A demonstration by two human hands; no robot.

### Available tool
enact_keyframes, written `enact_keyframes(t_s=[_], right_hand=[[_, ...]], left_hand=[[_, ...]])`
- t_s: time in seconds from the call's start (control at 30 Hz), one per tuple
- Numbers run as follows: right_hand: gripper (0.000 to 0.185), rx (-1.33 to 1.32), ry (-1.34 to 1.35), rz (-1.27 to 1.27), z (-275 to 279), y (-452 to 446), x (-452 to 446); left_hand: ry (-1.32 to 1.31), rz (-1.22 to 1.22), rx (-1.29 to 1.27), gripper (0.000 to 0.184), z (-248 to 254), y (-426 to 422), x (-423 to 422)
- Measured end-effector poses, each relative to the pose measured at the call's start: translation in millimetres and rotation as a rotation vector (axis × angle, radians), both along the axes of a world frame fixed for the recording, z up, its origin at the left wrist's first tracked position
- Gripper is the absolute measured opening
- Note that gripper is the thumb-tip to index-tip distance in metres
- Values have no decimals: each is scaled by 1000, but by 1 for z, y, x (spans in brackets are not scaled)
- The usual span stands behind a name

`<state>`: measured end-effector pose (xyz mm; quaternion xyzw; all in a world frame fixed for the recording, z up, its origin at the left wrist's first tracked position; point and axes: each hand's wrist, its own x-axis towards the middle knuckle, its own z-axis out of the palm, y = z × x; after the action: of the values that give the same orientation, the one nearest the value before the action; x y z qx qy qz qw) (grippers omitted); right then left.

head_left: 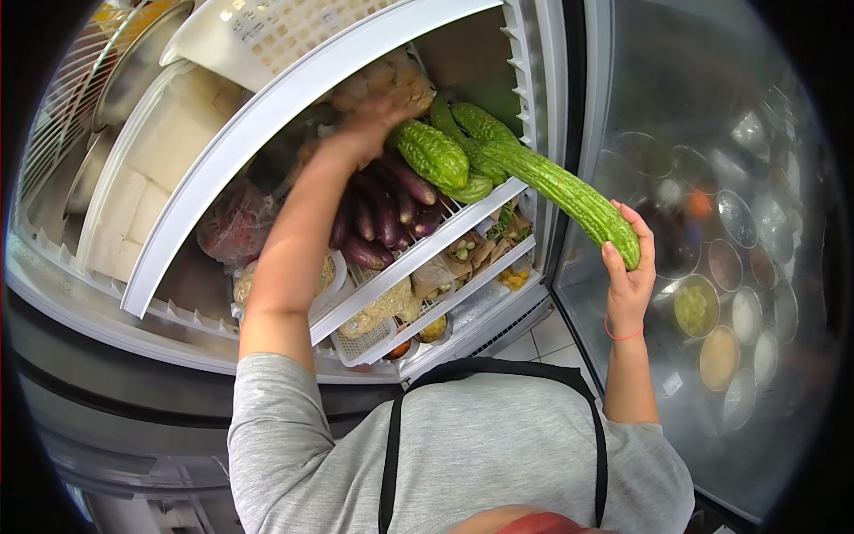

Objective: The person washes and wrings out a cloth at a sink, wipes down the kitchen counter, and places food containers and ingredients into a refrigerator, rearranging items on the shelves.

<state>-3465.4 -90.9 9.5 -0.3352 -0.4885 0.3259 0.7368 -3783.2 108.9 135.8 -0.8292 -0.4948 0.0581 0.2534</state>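
Note:
My right hand (pixel 632 276) is wrapped round the near end of a long green bitter gourd (pixel 569 191), whose far end reaches into the open fridge. Other bitter gourds (pixel 431 153) lie on the shelf beside it. My left hand (pixel 365 125) is deep inside on the same shelf, blurred, between the gourds and a bag of pale brown items (pixel 387 80); its fingers are too smeared to read. Several purple eggplants (pixel 387 214) lie just below that hand. A plastic bag with something red (pixel 236 222) is left of my forearm.
White shelf edges (pixel 418 258) cross the fridge. Lower shelves hold wrapped vegetables and a white basket (pixel 365 343). At the upper left are a perforated white basket (pixel 276 36) and a tub of pale blocks (pixel 142 196). The glass door (pixel 676 427) stands at the right, reflecting bowls.

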Motion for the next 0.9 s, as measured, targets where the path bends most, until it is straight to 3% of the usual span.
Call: enact_keyframes(t_s=[0.07,0.17,0.27,0.47,0.57,0.8,0.9], right_hand=[[42,-29,7,-4,2,-5,3],[42,-73,14,-25,-2,-13,10],[43,-89,13,-58,-7,-18,17],[43,-66,4,-110,0,-31,24],[43,-24,-47,-159,4,-36,23],[44,25,-112,-247,3,-45,28],[44,22,-131,-238,2,-46,29]], left_hand=[[-78,-119,-303,85,-21,14,12],[-161,-338,-359,77,-28,34,12],[-219,-239,-493,67,-22,30,11],[-168,-370,-151,61,7,3,24],[-238,-352,-334,61,19,8,44],[-27,-419,-227,66,-29,49,94],[-170,-320,-364,75,-33,55,100]])
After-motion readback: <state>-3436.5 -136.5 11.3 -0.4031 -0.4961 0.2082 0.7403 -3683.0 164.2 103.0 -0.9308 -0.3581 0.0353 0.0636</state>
